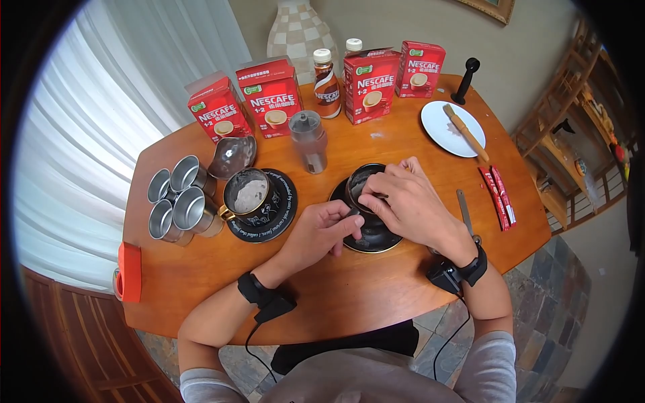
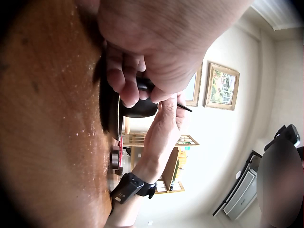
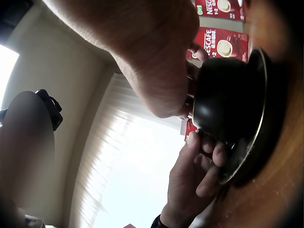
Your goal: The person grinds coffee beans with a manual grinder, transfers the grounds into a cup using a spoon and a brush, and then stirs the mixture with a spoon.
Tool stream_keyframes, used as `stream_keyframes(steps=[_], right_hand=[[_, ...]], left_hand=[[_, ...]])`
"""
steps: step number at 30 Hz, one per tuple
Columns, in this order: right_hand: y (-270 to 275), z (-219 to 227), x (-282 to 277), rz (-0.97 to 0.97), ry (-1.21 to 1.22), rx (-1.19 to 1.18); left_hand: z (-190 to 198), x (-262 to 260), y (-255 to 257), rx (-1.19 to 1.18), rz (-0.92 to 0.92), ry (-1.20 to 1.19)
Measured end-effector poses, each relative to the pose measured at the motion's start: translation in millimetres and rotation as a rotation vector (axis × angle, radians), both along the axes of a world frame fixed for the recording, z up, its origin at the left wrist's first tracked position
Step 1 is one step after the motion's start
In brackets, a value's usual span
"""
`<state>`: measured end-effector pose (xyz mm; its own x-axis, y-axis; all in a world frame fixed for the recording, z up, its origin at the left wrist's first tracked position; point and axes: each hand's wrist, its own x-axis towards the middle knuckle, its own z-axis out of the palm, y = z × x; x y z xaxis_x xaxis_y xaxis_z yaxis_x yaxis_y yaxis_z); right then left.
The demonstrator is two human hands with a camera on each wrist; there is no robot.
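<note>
In the head view a black cup point(image 1: 359, 180) stands on a black gold-rimmed saucer point(image 1: 373, 245). My left hand point(image 1: 321, 233) pinches the cup's handle on its left side; the right wrist view shows the thumb and fingers point(image 3: 207, 148) close against the black cup point(image 3: 221, 104). Over the cup's mouth is my right hand point(image 1: 416, 205), fingers bent down toward the inside. A thin dark utensil point(image 2: 184, 108) pokes out from the right hand point(image 2: 164, 130) in the left wrist view; its lower end is hidden. The cup's contents are mostly covered by the hand.
Left: a second cup point(image 1: 248, 195) with pale powder, a metal bowl point(image 1: 232, 158), several metal cups point(image 1: 191, 208). Behind: a grinder point(image 1: 310, 142), red boxes point(image 1: 371, 87), bottles point(image 1: 327, 87), a black tamper-like tool point(image 1: 465, 82). Right: a plate point(image 1: 440, 131) with a brush point(image 1: 465, 131), red sachets point(image 1: 498, 198).
</note>
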<state>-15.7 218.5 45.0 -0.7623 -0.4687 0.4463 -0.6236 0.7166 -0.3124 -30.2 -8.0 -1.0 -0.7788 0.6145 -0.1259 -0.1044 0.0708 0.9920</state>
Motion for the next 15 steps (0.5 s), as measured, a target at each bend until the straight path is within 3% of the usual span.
stream_keyframes(steps=[15], right_hand=[[0.5, -1.8, 0.0, -0.02, -0.057, 0.033]], left_hand=[[0.9, 0.0, 0.4, 0.001, 0.002, 0.011]])
